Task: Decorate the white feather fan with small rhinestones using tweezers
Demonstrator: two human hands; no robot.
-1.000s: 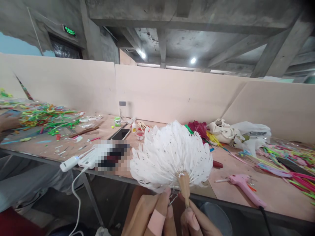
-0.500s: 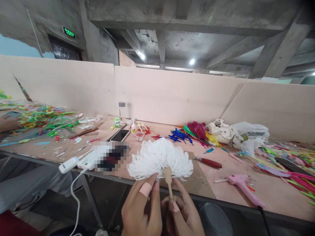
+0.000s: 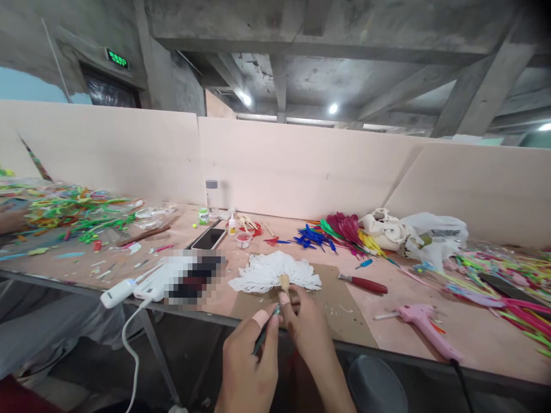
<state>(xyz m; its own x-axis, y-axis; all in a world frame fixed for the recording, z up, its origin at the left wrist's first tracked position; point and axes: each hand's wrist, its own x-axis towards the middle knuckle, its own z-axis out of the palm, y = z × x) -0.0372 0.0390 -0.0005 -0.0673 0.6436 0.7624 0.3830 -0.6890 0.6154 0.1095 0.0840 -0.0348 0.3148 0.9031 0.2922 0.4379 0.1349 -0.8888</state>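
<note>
A white feather fan lies spread over a brown board at the table's front edge. My right hand is closed on the fan's short wooden handle, thumb on top. Just to the left, my left hand pinches a slim dark tool, possibly tweezers, mostly covered by the fingers. Its greenish tip end sits close to my right thumb, below the feathers; whether it touches the handle I cannot tell.
To the right lie a red-handled tool and a pink glue gun with its cord. Coloured feathers and a white bag stand behind. Leftward are a phone, a white power strip and another person's hand.
The fan has moved forward and down, tilting flatter toward the board. My right hand has shifted up along the handle. The dark tool in my left hand now shows.
</note>
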